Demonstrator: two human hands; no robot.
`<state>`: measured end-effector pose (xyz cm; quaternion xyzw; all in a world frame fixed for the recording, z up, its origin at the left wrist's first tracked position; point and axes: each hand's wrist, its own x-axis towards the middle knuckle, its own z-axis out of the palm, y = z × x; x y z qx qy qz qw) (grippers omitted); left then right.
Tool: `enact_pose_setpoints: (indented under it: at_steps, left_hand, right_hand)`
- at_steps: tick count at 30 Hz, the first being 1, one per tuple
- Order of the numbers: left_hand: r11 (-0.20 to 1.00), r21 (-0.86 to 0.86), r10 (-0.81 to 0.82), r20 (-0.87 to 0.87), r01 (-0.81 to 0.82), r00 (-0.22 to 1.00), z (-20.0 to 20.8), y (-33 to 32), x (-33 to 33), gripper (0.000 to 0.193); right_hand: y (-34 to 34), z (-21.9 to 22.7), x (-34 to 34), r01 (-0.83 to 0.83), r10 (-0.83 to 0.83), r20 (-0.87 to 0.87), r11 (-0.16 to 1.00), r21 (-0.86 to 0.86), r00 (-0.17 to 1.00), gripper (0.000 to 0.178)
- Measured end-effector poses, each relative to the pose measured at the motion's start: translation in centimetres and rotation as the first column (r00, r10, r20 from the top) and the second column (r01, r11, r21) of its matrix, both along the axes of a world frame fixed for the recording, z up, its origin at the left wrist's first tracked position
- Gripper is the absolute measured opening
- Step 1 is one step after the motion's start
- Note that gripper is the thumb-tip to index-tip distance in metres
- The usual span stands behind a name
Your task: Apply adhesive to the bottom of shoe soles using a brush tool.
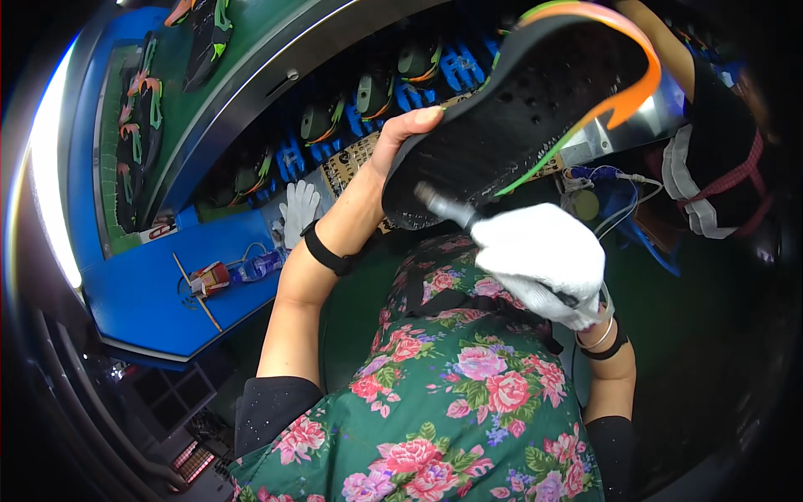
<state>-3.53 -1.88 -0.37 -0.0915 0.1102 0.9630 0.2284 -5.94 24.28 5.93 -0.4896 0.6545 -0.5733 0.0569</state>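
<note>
A large black shoe sole (pixel 535 109) with an orange and green edge is held up in front of me, tilted, its dotted face toward me. My bare left hand (pixel 406 135) grips its near left edge; the thumb shows and the other fingers are hidden behind the sole. My right hand (pixel 539 259), in a white knit glove, is closed around a brush (pixel 450 206) with a metal collar. The blurred brush tip is at the sole's lower end, over the black face; whether it touches cannot be told.
Shoe uppers on lasts (pixel 374 92) stand along blue racks (pixel 460 67) beyond the sole. More soles (pixel 142 134) lie on a green conveyor at the left. A blue shelf (pixel 150 293) bears a bottle (pixel 258 266); a white glove (pixel 299 213) lies nearby. Another person's forearm (pixel 667 42) shows upper right.
</note>
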Motion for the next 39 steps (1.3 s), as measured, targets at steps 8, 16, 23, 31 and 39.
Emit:
enact_pose_setpoints:
  at_steps: [8, 16, 23, 31, 39]
  left_hand:
    - [0.997, -0.018, -0.069, -0.007, 0.069, 0.998, 0.7, -0.1, -1.0, 0.052]
    - [0.998, 0.008, 0.054, 0.09, -0.055, 0.994, -0.6, 0.5, -1.1, 0.058]
    - [0.996, -0.074, 0.069, 0.212, -0.055, 0.975, -2.3, 1.4, -0.3, 0.062]
    - [0.966, 0.259, -0.016, 0.121, -0.016, 0.993, -2.9, 5.1, 3.2, 0.08]
    - [0.94, 0.163, 0.245, 0.284, -0.299, 0.927, -1.8, 4.9, 1.8, 0.09]
  right_hand:
    - [-0.3, 0.7, 1.7, -0.185, 0.181, 0.098, 0.982, 0.03, 0.978, 0.028]
    - [-1.1, 0.1, 1.5, -0.122, 0.14, 0.312, 0.99, -0.076, 0.94, 0.023]
    - [-0.6, -0.9, -1.5, -0.088, 0.109, 0.432, 0.994, -0.069, 0.895, 0.017]
    - [0.6, -0.1, -9.1, 0.387, -0.335, -0.367, 0.919, 0.074, 0.868, 0.026]
    - [-0.8, -0.7, -1.6, 0.072, -0.062, -0.107, 0.993, 0.095, 0.992, 0.03]
